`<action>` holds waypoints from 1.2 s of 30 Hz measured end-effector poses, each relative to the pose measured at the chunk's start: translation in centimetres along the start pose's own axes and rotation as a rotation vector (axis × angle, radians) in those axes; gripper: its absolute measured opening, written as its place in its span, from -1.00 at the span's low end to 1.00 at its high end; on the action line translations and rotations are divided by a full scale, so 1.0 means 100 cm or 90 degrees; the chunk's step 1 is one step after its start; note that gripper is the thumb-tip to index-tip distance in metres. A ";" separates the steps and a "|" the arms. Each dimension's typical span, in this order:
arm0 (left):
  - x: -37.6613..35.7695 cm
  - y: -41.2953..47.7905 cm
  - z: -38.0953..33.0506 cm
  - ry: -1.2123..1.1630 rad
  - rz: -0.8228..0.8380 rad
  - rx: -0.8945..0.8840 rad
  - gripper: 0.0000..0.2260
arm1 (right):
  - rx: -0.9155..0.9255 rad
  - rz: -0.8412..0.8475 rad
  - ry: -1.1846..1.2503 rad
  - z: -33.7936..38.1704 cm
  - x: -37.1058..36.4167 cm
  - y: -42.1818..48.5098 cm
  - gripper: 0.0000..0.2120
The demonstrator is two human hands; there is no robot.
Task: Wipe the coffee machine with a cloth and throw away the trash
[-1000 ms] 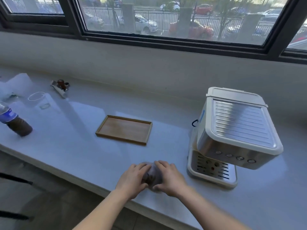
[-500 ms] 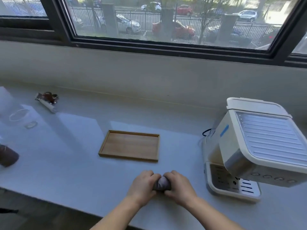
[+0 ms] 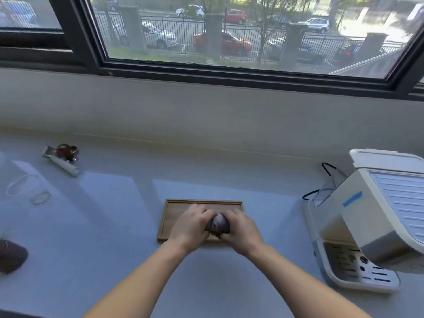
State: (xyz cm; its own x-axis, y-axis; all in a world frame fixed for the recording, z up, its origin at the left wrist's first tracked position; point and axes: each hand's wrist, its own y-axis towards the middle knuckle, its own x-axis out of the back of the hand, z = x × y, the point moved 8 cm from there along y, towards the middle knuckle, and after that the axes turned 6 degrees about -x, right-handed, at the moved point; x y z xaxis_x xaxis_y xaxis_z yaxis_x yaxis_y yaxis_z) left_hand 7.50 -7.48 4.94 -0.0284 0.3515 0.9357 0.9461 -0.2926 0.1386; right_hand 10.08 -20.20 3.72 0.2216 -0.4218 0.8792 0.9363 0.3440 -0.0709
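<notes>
A pale counter under the window — both hands, left hand and right hand, squeeze a balled cloth at frame centre, over the wooden tray.

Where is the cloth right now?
The cloth is bunched between the left hand and right hand, over the wooden tray, left of the coffee machine.

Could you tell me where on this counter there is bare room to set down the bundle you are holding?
The widest bare patch lies between the wooden tray and the clear cup at left. Another runs between the tray and the coffee machine, and a strip lies behind the tray along the wall. The left edge is crowded: cup, bottle, wrapper trash. Both hands hold the bundle over the tray.
</notes>
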 end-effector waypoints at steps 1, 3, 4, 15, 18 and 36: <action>0.002 0.003 0.007 -0.003 -0.002 0.002 -0.59 | 0.001 -0.003 -0.003 0.004 -0.001 0.007 -0.60; 0.003 0.007 0.021 -0.022 -0.003 0.009 -0.57 | 0.001 0.001 -0.004 0.009 -0.004 0.020 -0.57; 0.003 0.010 0.028 -0.032 -0.002 0.015 -0.57 | 0.003 0.005 -0.005 0.011 -0.006 0.026 -0.57; -0.027 0.023 0.074 0.007 0.093 0.091 -0.62 | -0.016 0.092 -0.063 0.012 -0.052 0.074 -0.61; -0.034 0.022 0.079 0.030 0.128 0.105 -0.61 | -0.011 0.124 -0.069 0.009 -0.063 0.079 -0.59; -0.038 0.014 0.081 0.058 0.159 0.137 -0.47 | -0.030 0.175 -0.047 0.002 -0.061 0.072 -0.38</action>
State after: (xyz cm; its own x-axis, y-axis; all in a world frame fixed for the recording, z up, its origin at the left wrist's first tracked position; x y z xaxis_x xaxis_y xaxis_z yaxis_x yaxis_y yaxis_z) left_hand 11.52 -2.04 -1.07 0.1936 0.2085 0.9587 0.9736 -0.1616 -0.1615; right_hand 15.47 -15.00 -2.05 0.4494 -0.2548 0.8562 0.8559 0.3972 -0.3311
